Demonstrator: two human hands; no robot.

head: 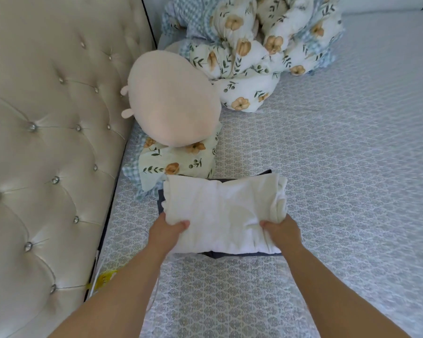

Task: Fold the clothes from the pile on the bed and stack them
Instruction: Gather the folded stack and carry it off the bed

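At the near middle of the bed, two bare hands take hold of one item. Left hand (167,231): thumb on top, fingers tucked under, grip closed on the near left edge of a folded white soft-knit garment (224,213). Right hand (280,231): thumb on top, grip closed on the near right edge of the same garment.

Folded white garment: roughly rectangular, creased at the centre, lying on top of a folded dark navy garment (214,254), which shows only as thin edges at the near, left and far sides. Both lie on the bed.

Bed covering: pale blue-grey quilted mattress cover with a small repeating motif (340,167).

Beyond the stack, touching its far left corner: a floral cotton pillow with orange flowers, green leaves and a blue gingham border (178,159). Resting on it: a round, pale pink plush toy (172,102).

Farther back: a bunched floral quilt of matching print (259,40).

Left side: a cream tufted headboard with crystal-like buttons (47,142).

Near left edge of the mattress: a small yellow tag (105,279), its writing too blurred to read.
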